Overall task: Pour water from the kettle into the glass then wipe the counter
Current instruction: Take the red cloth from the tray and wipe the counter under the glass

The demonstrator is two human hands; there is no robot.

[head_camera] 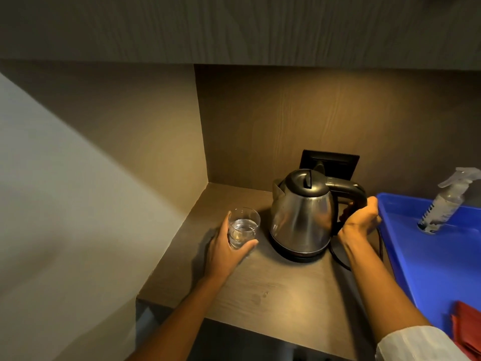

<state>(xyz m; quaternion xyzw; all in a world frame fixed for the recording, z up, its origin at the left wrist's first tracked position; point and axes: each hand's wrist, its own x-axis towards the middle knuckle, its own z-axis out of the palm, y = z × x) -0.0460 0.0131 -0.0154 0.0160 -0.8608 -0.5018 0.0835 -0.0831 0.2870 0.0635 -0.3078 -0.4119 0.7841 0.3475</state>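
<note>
A steel kettle (302,214) with a black lid stands upright on its round black base on the wooden counter (273,290). My right hand (360,218) is wrapped around the kettle's black handle. To the kettle's left a clear glass (243,226) holding some water rests on the counter, and my left hand (227,251) grips it from the near side. A red cloth (466,327) lies in the near corner of the blue tray. A few small drops show on the counter in front of the kettle.
A blue plastic tray (429,261) sits at the right with a clear spray bottle (447,201) standing in it. A black wall socket (335,162) is behind the kettle, and its cord loops right of the base. Walls close the nook at left and back; a cabinet hangs overhead.
</note>
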